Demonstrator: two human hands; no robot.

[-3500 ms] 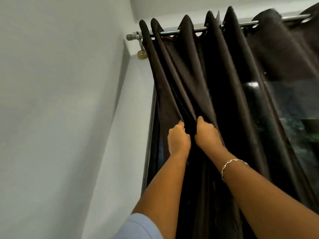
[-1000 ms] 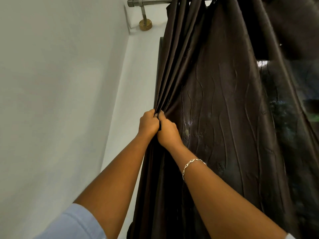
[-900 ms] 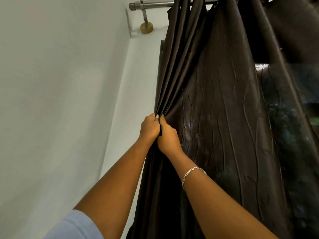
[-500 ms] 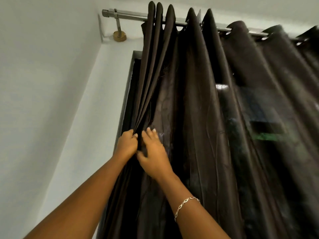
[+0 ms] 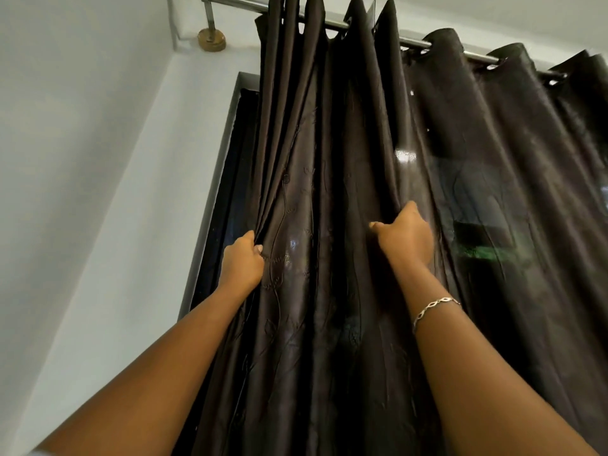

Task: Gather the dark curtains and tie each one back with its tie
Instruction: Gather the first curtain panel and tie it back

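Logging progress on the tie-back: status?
Left hand shut on gathered folds at curtain edge. Right hand gripping next fold. No tie in view; nothing in the way.

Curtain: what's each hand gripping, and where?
Left hand pinches the dark curtain's gathered left-edge pleats; right hand grips a fold further right.

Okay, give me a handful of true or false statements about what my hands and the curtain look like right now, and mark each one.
1. The left hand grips bunched folds at the edge of the dark curtain. True.
2. The right hand hangs clear of the fabric. False: it grasps a fold further right.
3. A bracelet sits on the right wrist. True.
4. A tie already wraps the curtain. False: no tie is visible.
5. The curtain hangs from a metal rod. True.
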